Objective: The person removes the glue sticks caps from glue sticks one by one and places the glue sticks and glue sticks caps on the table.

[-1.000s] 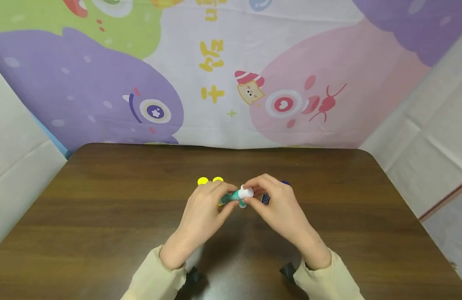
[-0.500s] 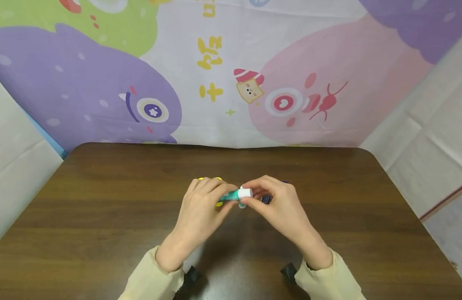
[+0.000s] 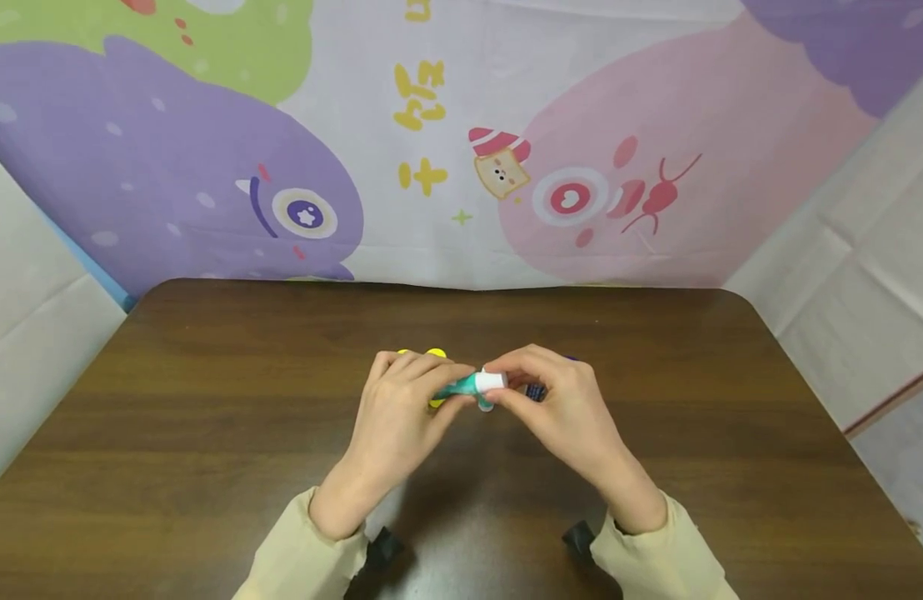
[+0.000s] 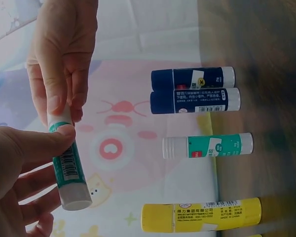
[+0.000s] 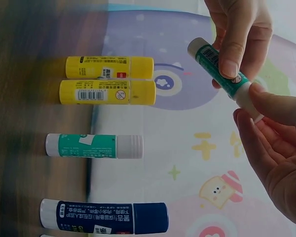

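Observation:
Between both hands, above the table, is a green glue stick (image 4: 67, 163) with a white cap (image 3: 491, 381). My left hand (image 3: 397, 408) grips its green body between thumb and fingers. At the other end, my right hand (image 3: 566, 408) pinches the white cap with thumb and fingertips. The cap is still against the body. Behind the hands, a second green glue stick (image 4: 209, 146) with a whitish cap stands upright on the table. Fingers partly cover the held stick's label.
Two yellow glue sticks (image 5: 108, 92) stand upright to the left of the standing green one. To its right are two navy glue sticks (image 4: 207, 101), also upright. The brown wooden table (image 3: 207, 400) ends at a cartoon-printed cloth (image 3: 446, 250) behind.
The held glue stick has swung slightly, so its cap end faces the head camera less. Both hands keep their hold in nearly the same place. The head view has tilted slightly downward.

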Tool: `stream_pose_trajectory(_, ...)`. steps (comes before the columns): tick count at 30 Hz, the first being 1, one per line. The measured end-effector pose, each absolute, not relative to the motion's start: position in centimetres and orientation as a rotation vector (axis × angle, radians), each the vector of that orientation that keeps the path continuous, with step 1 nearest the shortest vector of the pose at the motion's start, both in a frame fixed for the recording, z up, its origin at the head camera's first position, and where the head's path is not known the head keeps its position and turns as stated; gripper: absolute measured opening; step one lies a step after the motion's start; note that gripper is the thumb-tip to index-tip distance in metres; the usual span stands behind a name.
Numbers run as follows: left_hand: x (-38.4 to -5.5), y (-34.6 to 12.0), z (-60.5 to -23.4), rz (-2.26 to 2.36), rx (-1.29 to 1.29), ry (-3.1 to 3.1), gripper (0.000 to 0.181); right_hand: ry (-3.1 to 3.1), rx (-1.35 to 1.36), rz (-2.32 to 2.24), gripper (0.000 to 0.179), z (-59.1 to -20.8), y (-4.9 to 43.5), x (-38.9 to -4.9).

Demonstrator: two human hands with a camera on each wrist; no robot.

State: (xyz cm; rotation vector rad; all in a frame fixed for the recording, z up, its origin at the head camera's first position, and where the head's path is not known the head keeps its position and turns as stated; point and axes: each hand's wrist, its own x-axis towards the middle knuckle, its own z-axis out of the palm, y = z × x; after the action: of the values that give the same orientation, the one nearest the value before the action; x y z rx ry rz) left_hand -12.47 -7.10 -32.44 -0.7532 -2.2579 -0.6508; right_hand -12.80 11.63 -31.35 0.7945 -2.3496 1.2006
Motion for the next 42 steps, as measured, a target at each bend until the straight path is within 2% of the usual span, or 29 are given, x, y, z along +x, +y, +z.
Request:
stream_pose_trajectory(20, -13.0, -7.0, -33.3, -0.896, -0.747, -2.34, 0.023, -2.342, 0.77, 1.147, 0.02, -31.6, 12.0, -13.1)
stream_pose_trajectory(35, -13.9, -9.4, -33.2, -1.028, -0.583, -2.39, 0.023, -2.372, 0.662, 1.109, 0.028, -31.8, 13.4, -13.6)
stream_pose_trajectory(42, -13.9, -8.8, -34.5, -1.211, -0.566, -2.522, 0.025, -2.49, 0.704, 1.06, 0.024, -32.8, 13.2, -13.6)
